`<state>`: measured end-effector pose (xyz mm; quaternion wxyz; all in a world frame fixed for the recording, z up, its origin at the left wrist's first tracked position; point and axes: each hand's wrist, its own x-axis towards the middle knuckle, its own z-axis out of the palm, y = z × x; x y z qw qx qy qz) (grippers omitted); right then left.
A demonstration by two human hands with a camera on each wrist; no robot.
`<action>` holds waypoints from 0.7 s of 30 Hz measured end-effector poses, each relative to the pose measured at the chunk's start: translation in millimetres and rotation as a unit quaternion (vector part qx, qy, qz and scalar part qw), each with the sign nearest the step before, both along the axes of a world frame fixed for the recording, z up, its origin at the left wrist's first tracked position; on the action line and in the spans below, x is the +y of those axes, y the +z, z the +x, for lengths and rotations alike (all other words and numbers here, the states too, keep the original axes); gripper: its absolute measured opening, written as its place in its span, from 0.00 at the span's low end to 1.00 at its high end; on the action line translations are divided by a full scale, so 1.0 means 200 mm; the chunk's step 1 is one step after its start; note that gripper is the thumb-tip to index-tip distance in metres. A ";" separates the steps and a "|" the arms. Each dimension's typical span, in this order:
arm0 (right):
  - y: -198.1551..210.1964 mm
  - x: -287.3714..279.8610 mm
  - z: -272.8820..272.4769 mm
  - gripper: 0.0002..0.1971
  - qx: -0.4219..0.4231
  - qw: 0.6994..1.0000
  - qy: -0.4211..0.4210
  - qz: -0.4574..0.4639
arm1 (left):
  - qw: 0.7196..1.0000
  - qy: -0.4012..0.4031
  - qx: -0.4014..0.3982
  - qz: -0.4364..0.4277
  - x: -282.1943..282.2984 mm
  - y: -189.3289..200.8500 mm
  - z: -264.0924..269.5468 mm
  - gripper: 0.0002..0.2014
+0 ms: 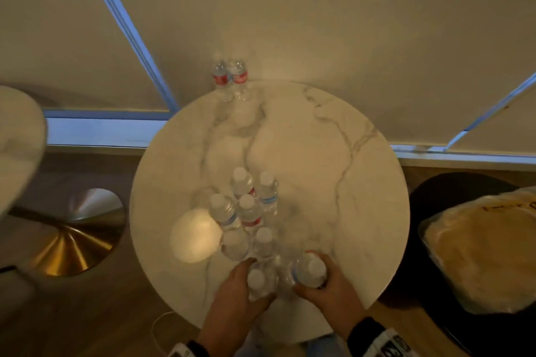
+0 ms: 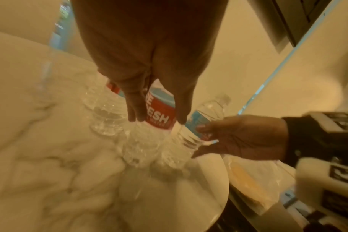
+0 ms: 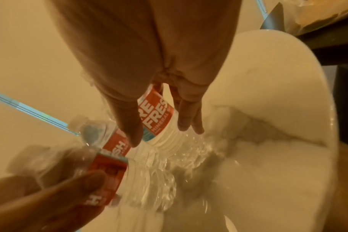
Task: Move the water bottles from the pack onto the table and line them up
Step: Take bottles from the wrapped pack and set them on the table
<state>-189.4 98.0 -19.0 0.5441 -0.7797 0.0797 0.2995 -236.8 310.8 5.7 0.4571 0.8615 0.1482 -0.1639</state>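
Clear water bottles with red and blue labels stand on a round marble table (image 1: 333, 182). Two bottles (image 1: 230, 78) stand together at the far edge. Several bottles (image 1: 246, 211) cluster upright near the middle. At the near edge my left hand (image 1: 242, 287) grips one upright bottle (image 1: 256, 280) around its body; its red label (image 2: 159, 116) shows between my fingers. My right hand (image 1: 327, 294) grips another bottle (image 1: 311, 269) right beside it, with the label (image 3: 156, 116) between thumb and fingers. Both held bottles have their bases down at the tabletop.
The plastic-wrapped pack (image 1: 481, 249) lies on a dark stool to the right of the table. A second marble table (image 1: 17, 148) with a gold base (image 1: 66, 243) stands at the left. Blinds close off the wall behind. A white cable (image 1: 161, 324) lies on the floor.
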 end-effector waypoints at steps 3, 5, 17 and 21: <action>0.00 0.12 0.01 0.35 -0.032 0.998 -0.009 -0.046 | 1.000 0.011 -0.014 -0.014 0.02 -0.01 0.00 0.31; 0.01 0.14 0.02 0.35 -0.039 0.998 -0.008 -0.052 | 1.000 0.005 -0.004 -0.004 0.01 -0.02 0.02 0.34; 0.25 -0.12 0.36 0.19 -0.064 0.956 0.200 -0.205 | 0.975 -0.111 0.140 0.135 0.23 0.08 0.01 0.24; 0.44 -0.05 0.64 0.12 -0.151 0.941 0.236 -0.189 | 0.962 -0.063 0.133 0.231 0.50 0.29 0.02 0.13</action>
